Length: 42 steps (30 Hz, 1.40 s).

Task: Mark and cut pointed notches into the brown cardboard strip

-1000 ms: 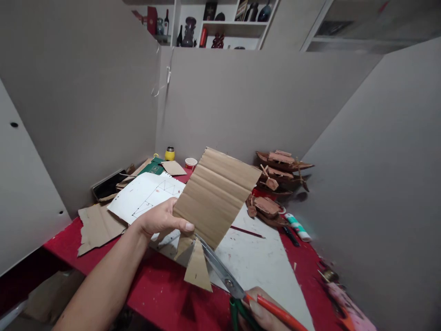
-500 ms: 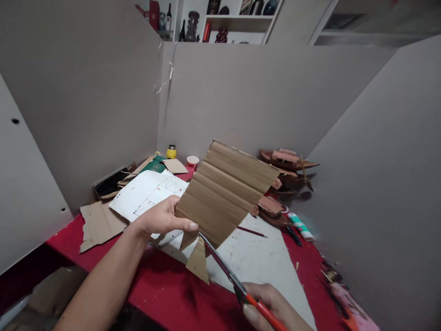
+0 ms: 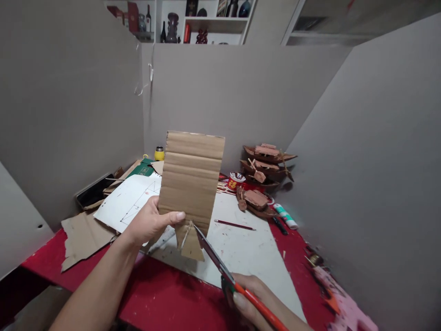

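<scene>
My left hand (image 3: 155, 218) grips a piece of corrugated cardboard (image 3: 193, 174) at its lower left, thumb across the front, and holds it up over the table. Two cuts run into its bottom edge, with a flared flap (image 3: 192, 248) hanging between them. In my right hand (image 3: 250, 299) is a pair of scissors (image 3: 220, 264) with red-orange handles. The blade tips touch the cardboard at the top of the right-hand cut, close to my left thumb. My right fingers are wrapped round the handles, partly out of frame.
On the red table (image 3: 165, 294) lie a white board (image 3: 255, 257), a pencil (image 3: 235, 225), a drawing sheet (image 3: 120, 200) and torn cardboard (image 3: 86, 236). Wooden model boats (image 3: 268, 151), a red cup (image 3: 236, 180) and a white-green tube (image 3: 285, 216) stand behind. A pink glue gun (image 3: 344, 299) lies right.
The cardboard has turned from a slant to nearly upright and shifted left in view. Its flap now sits closer to the rest. Both hands keep their hold while the view swings right.
</scene>
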Motion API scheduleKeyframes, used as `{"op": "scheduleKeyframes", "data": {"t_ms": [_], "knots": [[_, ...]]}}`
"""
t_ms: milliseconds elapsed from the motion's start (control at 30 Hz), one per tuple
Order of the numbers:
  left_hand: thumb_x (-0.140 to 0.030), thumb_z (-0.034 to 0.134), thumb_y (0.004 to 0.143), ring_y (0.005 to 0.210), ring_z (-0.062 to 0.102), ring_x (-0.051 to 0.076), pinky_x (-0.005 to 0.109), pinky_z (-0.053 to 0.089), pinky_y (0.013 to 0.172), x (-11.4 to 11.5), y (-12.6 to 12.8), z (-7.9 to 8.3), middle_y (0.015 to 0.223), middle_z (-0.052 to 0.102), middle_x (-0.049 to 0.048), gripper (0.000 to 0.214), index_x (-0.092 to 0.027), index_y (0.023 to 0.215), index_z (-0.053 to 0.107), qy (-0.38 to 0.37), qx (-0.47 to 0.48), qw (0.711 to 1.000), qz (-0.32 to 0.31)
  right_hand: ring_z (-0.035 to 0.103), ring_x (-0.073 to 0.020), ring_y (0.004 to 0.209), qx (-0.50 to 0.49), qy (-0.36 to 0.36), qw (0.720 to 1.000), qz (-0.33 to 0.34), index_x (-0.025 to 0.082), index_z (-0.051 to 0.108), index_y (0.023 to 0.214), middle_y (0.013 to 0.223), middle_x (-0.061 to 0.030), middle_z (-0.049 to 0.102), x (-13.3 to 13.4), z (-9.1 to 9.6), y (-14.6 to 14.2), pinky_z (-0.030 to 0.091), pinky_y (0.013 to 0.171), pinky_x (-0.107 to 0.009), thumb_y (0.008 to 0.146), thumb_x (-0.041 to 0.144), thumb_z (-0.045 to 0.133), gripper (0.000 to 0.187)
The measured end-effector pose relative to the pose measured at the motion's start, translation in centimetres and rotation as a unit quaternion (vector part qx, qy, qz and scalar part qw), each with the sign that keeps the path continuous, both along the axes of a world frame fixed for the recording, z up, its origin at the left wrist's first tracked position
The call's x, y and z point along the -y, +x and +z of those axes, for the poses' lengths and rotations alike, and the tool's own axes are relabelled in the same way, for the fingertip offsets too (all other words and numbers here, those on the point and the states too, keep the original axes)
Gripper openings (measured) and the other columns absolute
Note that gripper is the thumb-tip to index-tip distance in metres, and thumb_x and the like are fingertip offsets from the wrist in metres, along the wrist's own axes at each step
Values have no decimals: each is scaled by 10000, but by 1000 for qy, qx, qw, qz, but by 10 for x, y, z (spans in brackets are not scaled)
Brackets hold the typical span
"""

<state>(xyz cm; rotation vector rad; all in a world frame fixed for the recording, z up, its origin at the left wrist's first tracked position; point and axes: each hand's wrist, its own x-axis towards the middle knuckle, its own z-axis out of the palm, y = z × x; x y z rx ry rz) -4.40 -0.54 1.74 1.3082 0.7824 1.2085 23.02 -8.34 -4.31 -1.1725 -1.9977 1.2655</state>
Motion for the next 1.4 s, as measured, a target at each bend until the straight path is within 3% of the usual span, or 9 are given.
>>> {"op": "scheduleKeyframes", "data": {"t_ms": [200,433,733,967,1100,1267,1400], "knots": [[-338,818,668,697,605,163,256,490,635,1,5,-6,754,676,36,287,-125,821,703,-19,-14,1000,-19,408,-124,575,-33,-37,999,-12,190,510,763,662,18,463,-2,-6,-1,364,517,-225,860,724,450,547],[-333,810,688,553,504,99,205,409,529,-1,6,-8,626,612,-11,250,-127,732,675,-3,-7,1000,-4,431,-112,502,-56,-83,993,-62,192,519,777,596,39,451,6,-10,-2,345,472,-220,849,757,417,579],[-336,814,667,544,447,91,213,364,517,-1,10,-11,617,551,-22,273,-129,739,650,-34,28,999,-14,349,-93,468,-60,-75,993,-70,203,483,736,568,58,395,7,-6,-1,289,435,-214,823,759,468,562],[-324,831,624,563,463,104,221,380,531,3,8,-6,614,548,-11,289,-124,710,641,-67,46,996,-39,207,-91,505,-42,13,999,14,220,321,609,567,73,226,-8,3,-5,177,453,-252,838,736,461,581],[-318,828,636,557,450,91,201,366,515,2,6,-7,607,526,-19,288,-126,702,623,-60,41,997,-40,263,-97,520,-23,9,999,36,217,362,678,594,58,297,-15,-7,2,213,457,-236,862,724,427,543],[-318,820,666,558,447,92,206,379,518,1,6,-8,622,533,-12,277,-124,719,628,-28,23,999,-27,376,-120,554,-25,-16,999,11,202,474,788,674,19,430,-10,-26,15,326,486,-226,873,709,431,516],[-345,819,665,608,495,121,227,411,559,2,6,-9,671,579,14,291,-117,765,668,-23,3,999,-26,404,-125,562,-43,-24,999,1,192,519,835,700,8,482,-9,-30,20,360,498,-224,837,726,486,536]]}}
